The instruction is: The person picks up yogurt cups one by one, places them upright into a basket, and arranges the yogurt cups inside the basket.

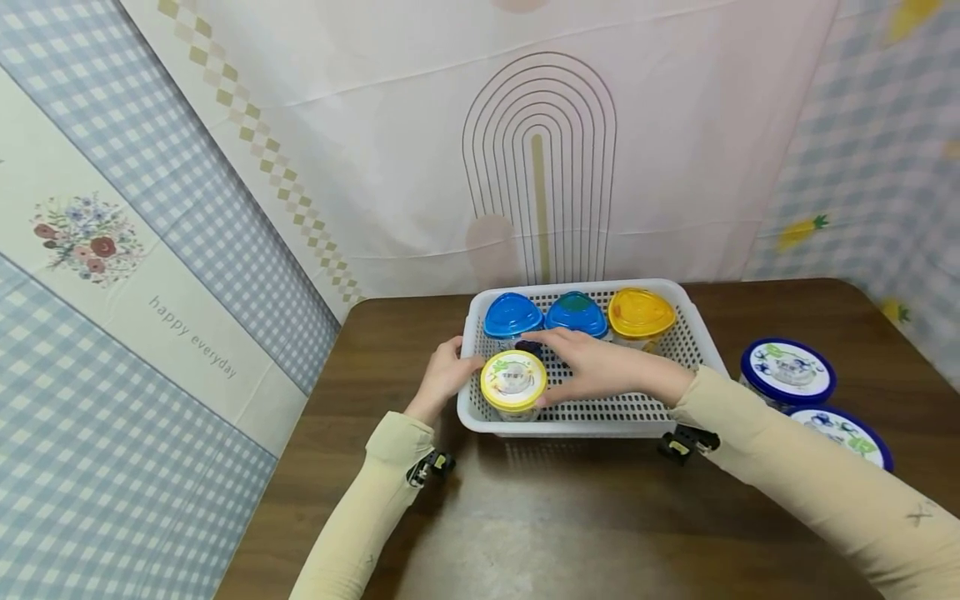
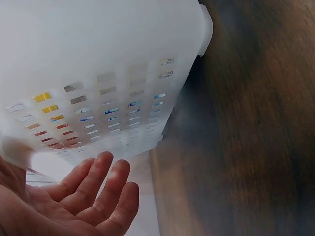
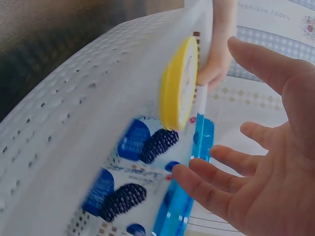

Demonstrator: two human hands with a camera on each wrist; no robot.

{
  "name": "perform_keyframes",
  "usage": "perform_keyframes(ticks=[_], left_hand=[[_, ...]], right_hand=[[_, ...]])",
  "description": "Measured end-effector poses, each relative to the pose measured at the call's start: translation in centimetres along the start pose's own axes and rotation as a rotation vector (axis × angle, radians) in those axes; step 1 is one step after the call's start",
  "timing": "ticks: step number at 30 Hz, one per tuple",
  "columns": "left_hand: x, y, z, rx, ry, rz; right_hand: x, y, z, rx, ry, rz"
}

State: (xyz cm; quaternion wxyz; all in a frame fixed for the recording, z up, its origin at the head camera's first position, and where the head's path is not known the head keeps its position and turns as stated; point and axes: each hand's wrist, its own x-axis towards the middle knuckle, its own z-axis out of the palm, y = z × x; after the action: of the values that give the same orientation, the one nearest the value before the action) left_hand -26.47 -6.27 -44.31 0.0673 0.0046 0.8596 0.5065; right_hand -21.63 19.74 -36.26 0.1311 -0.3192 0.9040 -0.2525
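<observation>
A white perforated plastic basket (image 1: 592, 428) stands on the table. My left hand (image 1: 444, 377) holds its left rim, thumb over the edge and the other fingers outside the wall. A round tub with a yellow-rimmed lid (image 1: 514, 380) sits upright in the basket's front left corner. My right hand (image 1: 600, 364) is spread beside this tub, fingers apart and nothing in its palm in the right wrist view. Behind it stand two tubs with blue lids, a left one (image 1: 513, 315) and a middle one (image 1: 576, 314), and a tub with a yellow-orange lid (image 1: 641, 314).
Right of the basket, two round tubs with dark blue rims stand on the brown wooden table (image 1: 525, 533): a farther tub (image 1: 788, 370) and a nearer tub (image 1: 842, 435), partly hidden by the right sleeve. A patterned cloth (image 1: 405, 167) hangs behind the table.
</observation>
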Motion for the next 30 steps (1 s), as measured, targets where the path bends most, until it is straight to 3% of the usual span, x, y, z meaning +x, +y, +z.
perform_keyframes(ticks=[14,30], left_hand=[[-1.2,-0.7,-1.0,-0.011,-0.036,0.019],[-2.4,-1.3,-2.1,-0.018,-0.069,0.049]], right_hand=[[-3.6,-2.1,-2.3,0.002,0.081,0.054],[-9.9,-2.6,-4.0,-0.007,0.185,0.185]])
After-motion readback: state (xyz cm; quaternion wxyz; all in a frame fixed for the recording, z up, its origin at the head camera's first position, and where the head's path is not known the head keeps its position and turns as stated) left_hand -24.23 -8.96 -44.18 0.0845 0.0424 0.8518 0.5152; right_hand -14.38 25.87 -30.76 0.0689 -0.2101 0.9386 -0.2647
